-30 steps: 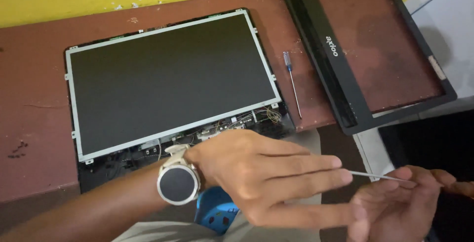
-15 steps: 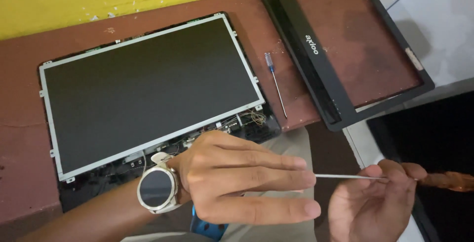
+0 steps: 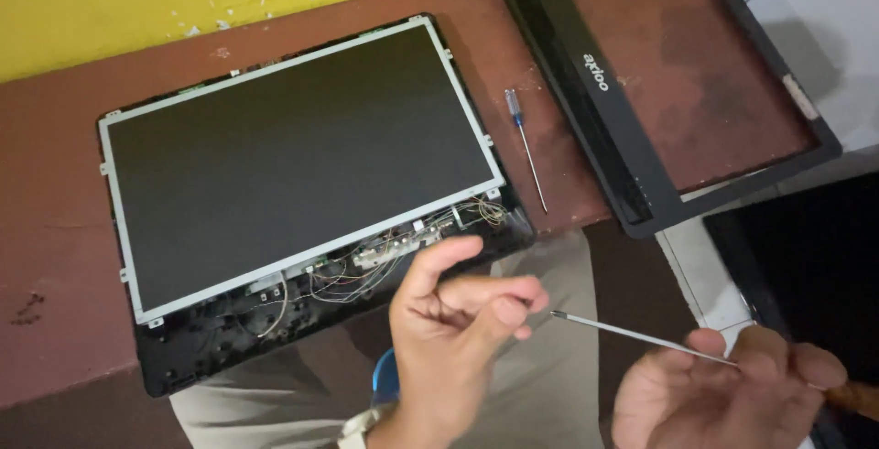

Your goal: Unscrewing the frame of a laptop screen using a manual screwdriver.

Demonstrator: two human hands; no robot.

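Note:
My right hand (image 3: 732,394) at the lower right grips a long thin screwdriver (image 3: 632,335) whose metal shaft points left toward my left hand (image 3: 453,330). The left hand is raised over my lap with fingers curled; thumb and forefinger are pinched together near the screwdriver tip, and I cannot tell if something tiny is between them. Just above it lies an opened laptop screen panel (image 3: 293,156) in its black back cover, with loose wires (image 3: 385,261) bared along the lower edge.
A second small screwdriver (image 3: 526,147) with a blue handle lies on the brown bench (image 3: 55,257) right of the panel. A black screen bezel frame (image 3: 604,110) rests at the upper right. A yellow wall runs along the top. A dark object sits at the far right.
My left hand has turned and curled up, pulling its fingers off the screwdriver shaft; the watch has dropped out of sight. The view has shifted, showing more of the panel.

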